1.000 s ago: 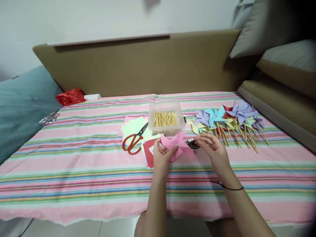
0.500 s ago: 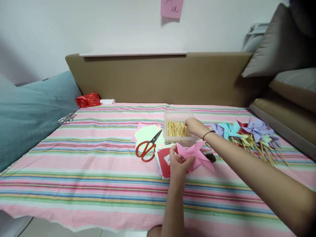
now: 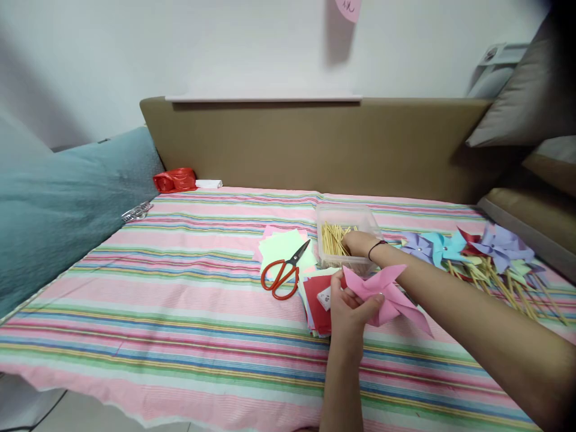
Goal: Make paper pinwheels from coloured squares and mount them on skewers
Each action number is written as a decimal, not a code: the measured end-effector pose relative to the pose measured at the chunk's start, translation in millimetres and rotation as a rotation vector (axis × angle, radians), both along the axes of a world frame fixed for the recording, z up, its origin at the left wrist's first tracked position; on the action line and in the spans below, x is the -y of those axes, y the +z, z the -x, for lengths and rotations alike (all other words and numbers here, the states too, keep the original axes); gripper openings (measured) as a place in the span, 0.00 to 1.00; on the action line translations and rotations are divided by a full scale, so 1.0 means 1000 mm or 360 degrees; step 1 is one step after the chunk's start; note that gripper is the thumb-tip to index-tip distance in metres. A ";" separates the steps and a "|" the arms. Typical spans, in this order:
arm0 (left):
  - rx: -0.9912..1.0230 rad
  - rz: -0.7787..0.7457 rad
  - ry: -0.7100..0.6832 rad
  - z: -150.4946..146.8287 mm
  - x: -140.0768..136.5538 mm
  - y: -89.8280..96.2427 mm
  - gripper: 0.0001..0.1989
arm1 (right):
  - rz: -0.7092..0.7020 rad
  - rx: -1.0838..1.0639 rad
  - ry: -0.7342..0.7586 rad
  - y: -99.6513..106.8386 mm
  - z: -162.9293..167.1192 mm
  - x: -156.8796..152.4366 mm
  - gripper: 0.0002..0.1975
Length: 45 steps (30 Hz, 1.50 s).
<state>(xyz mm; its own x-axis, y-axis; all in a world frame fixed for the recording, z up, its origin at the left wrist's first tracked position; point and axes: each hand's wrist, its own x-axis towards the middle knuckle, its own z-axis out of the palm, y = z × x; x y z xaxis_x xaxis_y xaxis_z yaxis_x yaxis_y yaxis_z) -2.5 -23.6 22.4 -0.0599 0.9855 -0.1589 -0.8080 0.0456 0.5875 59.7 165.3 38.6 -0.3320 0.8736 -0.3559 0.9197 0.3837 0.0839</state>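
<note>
A pink paper pinwheel (image 3: 386,293) is pinched between the thumb and fingers of my left hand (image 3: 351,305), above the striped cloth. Just beyond it, my right hand (image 3: 359,243) reaches down into a clear plastic box (image 3: 360,214) of thin wooden sticks (image 3: 333,238). Its fingertips are hidden among the sticks, so what they hold, if anything, does not show. Red-handled scissors (image 3: 285,273) lie left of the box on pale green paper sheets (image 3: 282,245). A stack of coloured paper with a red sheet (image 3: 316,297) on top lies beside my left hand.
Finished pinwheels on sticks, one turquoise (image 3: 445,247), lie in a bunch to the right of the box. A red plastic roll (image 3: 175,180) and a white block (image 3: 209,183) sit by the sofa back (image 3: 270,150). A clear packet (image 3: 137,211) rests near the teal cushion (image 3: 76,192).
My right hand has sunk deeper into the box, among the sticks. My left hand still holds the pinwheel. The whole view has shifted, so things appear further right.
</note>
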 end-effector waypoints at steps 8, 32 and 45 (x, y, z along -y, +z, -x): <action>0.0000 -0.0020 -0.0043 0.001 0.000 -0.002 0.35 | 0.0029 0.0014 -0.0159 -0.003 0.004 -0.001 0.17; -0.0105 -0.0013 -0.0041 0.007 -0.001 0.003 0.31 | 0.0081 -0.0848 -0.0596 0.047 -0.018 0.005 0.25; -0.0277 -0.0034 -0.0100 0.004 -0.003 0.000 0.27 | 0.0200 -0.2666 -0.0765 0.004 -0.108 0.170 0.14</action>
<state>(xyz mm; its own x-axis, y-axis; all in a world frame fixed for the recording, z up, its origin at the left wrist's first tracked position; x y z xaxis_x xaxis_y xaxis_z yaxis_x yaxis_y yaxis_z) -6.4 -20.6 22.2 -0.0231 0.9912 -0.1302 -0.6902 0.0784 0.7193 167.3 -4.5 42.8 -0.1222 0.9925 0.0037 -0.0018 0.0035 -1.0000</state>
